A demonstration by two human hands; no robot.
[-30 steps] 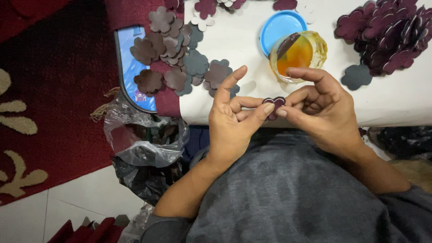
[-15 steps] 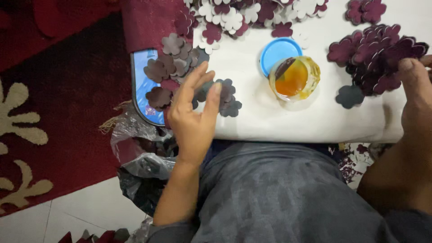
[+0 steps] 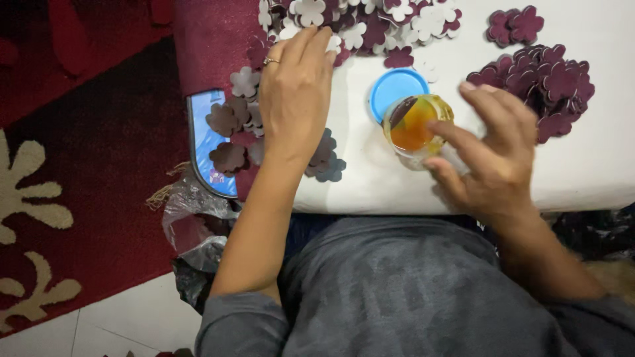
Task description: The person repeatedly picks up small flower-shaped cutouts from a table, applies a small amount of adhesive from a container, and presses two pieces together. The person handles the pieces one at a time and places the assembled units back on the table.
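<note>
My left hand (image 3: 296, 92) lies flat, palm down, on a scatter of grey and maroon flower-shaped cutouts (image 3: 233, 120) at the left end of the white table (image 3: 370, 185); its fingertips reach the white and maroon cutouts (image 3: 370, 20) at the far edge. A ring is on one finger. My right hand (image 3: 493, 155) hovers with fingers spread beside a small clear jar of orange liquid (image 3: 415, 125); its index finger points at the jar's rim. Whether it touches the jar is unclear. Neither hand holds anything.
A blue lid (image 3: 395, 87) lies just behind the jar. A heap of maroon flower cutouts (image 3: 552, 82) sits at the right. A blue-edged flat object (image 3: 202, 149) rests by the table's left edge, a plastic bag (image 3: 195, 225) beneath it on a red patterned rug (image 3: 73, 132).
A second ago both hands held a small maroon piece together near my body. Since then the left hand has gone to the cutouts at the left, and the right hand swung right, then came to the jar.
</note>
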